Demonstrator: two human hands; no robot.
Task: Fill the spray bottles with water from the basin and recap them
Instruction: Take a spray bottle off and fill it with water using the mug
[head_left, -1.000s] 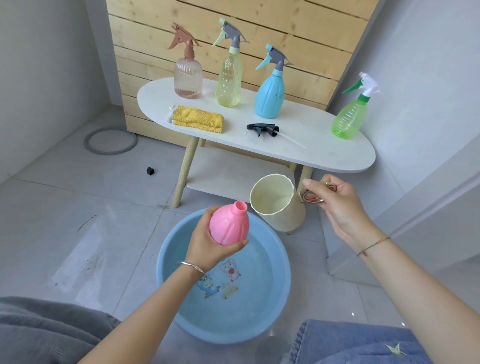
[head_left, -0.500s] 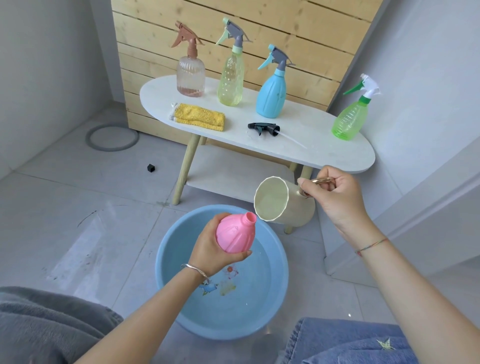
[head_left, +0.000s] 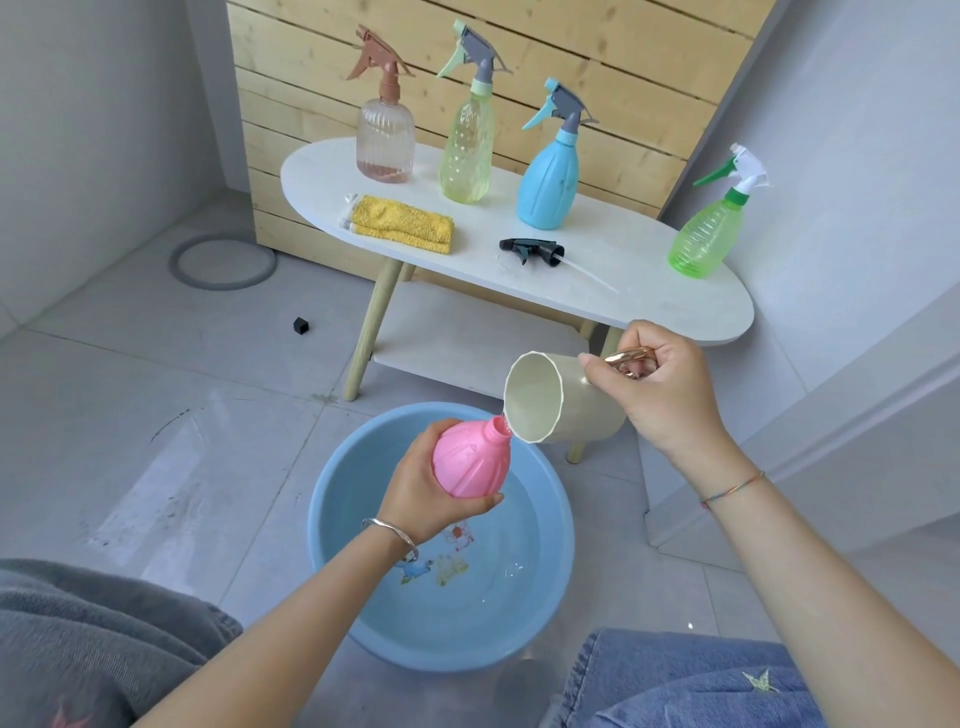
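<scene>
Pink bottle (head_left: 470, 460) in left hand (head_left: 421, 499) meets tipped cup (head_left: 550, 397), right hand (head_left: 660, 387) gripping.

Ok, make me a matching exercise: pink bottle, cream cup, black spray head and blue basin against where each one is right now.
1. pink bottle
2. cream cup
3. black spray head
4. blue basin

A. lying on the white table
B. on the floor, holding water
C. gripped in the left hand, uncapped
D. tipped sideways, handle in the right hand

Pairs: 1-C, 2-D, 3-A, 4-B.
</scene>
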